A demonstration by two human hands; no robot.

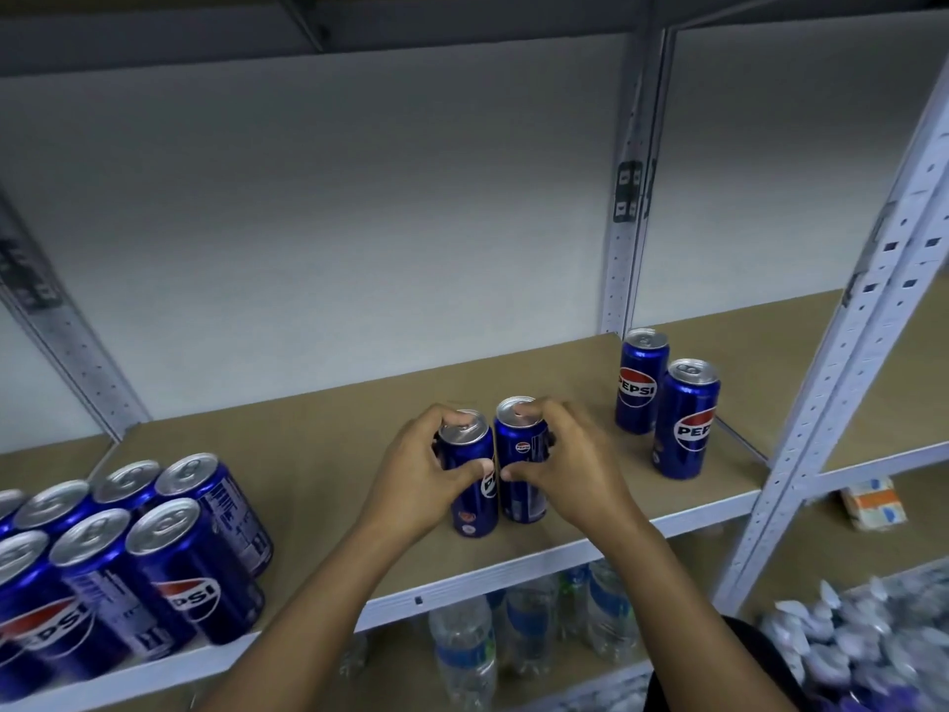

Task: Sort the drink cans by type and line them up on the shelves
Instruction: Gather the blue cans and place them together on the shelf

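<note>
Broadly, we are looking down at a white metal rack whose brown shelf board [334, 454] fills the middle of the view, with a pale wall behind it and perforated uprights, one of them [842, 352] crossing the right side in front of the neighbouring bay. On the left end of the board we have a tight block of blue cola cans [128, 557], standing upright in rows and touching one another, some labels facing out and some turned away. Below the board we see water bottles [518, 629] with blue labels, partly hidden by the shelf edge and by our forearms. At the lower right lies a heap of shiny plastic-wrapped goods [868, 644], too blurred for us to name. Beyond the upright sits a small orange and white box [873, 503] on the lower level. Near the right end of the board stand two cans [662, 403] just beside each other, logos forward. In the middle, our left hand [416, 485] wraps its fingers and thumb round one upright can [470, 485], and our right hand [570, 470] grips a second can [521, 459] the same way. These two cans stand on the board, touching or nearly so, well apart from both other groups.
</note>
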